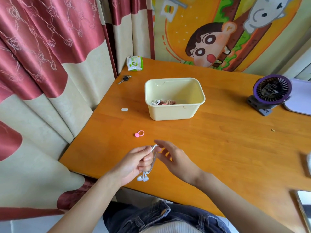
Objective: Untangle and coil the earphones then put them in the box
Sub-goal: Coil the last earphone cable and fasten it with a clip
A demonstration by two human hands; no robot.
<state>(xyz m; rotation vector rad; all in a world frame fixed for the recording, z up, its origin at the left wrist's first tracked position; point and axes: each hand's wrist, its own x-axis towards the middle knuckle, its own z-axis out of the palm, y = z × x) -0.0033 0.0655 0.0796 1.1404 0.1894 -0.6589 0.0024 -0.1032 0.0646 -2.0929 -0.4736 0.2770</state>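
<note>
White earphones (152, 163) are folded into a long bundle over the near left part of the wooden table (218, 140). My left hand (136, 163) grips the bundle at its middle; the two earbuds hang out below the fist. My right hand (175, 158) is just to the right with its fingers spread, fingertips beside the bundle's upper loop, holding nothing. The pale yellow box (175, 111) stands open farther back at the table's middle, with other cords and small items lying at its bottom. A pink cable tie (139, 133) lies on the table between my hands and the box.
At the far left corner lie keys (124, 79) and a green wipes pack (134, 63). A small white piece (124, 109) sits left of the box. A purple desk fan (271, 93) and a white tray (299, 98) stand at the right. A phone (304, 211) lies near right.
</note>
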